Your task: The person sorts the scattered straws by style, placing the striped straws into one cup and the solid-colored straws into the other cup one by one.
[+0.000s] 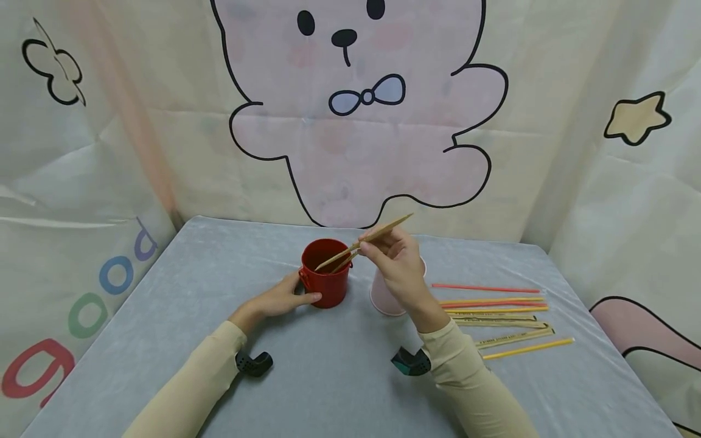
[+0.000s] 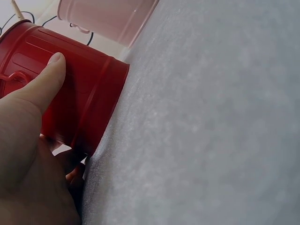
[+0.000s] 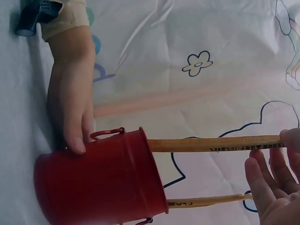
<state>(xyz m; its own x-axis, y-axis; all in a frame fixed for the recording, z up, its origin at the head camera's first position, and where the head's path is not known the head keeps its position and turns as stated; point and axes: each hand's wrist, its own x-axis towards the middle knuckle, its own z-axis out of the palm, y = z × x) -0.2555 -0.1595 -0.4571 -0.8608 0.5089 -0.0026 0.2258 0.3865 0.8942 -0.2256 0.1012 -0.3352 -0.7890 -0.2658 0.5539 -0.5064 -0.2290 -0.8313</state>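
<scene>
Hand, left [image 1: 278,299]: curled round the red bucket [image 1: 335,287].
Red bucket: upright on the bench [image 1: 317,389], between both hands.
Wooden sticks [image 3: 197,145]: two, lower ends inside it.
Hand, right [image 1: 398,264]: pinching one stick.
Pink bucket [image 1: 383,297]: partly behind that hand.
Slim sticks [image 1: 531,348]: right of it.

The left sleeve [image 1: 188,383] and right sleeve [image 1: 482,389] are long, plain and pale cream, lightly creased, with snug cuffs [image 3: 68,23]. The left hand [image 1: 282,298] and right hand [image 1: 398,264] are bare. The left camera [image 1: 254,364] is black, curved and dotted with small holes; the right camera [image 1: 412,361], also dark, has what seems a teal facet
</scene>
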